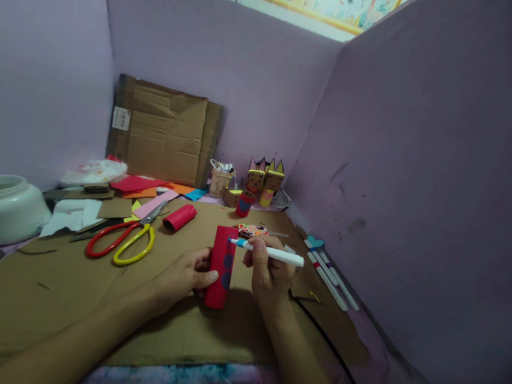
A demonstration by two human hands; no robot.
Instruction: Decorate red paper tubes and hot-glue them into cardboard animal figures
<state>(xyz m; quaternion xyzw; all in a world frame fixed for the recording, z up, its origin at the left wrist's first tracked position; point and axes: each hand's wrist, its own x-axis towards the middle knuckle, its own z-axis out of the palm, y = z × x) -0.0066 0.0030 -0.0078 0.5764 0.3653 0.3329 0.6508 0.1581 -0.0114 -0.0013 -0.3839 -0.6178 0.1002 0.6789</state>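
Observation:
My left hand [191, 275] grips a red paper-covered tube [217, 294] by its left side, the thumb across its front. Dark blue round spots run down the tube's face. In my right hand [272, 278] is a white marker [283, 255] with a blue collar, held like a pen. Its tip touches the tube near the upper end, where a small blue mark shows. Behind my right hand lies a piece with a colourful floral pattern [252, 230], partly covered by my fingers.
Scissors with red and yellow handles [134, 243] lie at left, beside another red tube [180, 217]. Several markers [327, 274] line the right edge. A white pot [3, 210] stands far left. Paper sheets [141, 186], a red-and-blue tube [244, 204] and cardboard [166, 135] are at the back.

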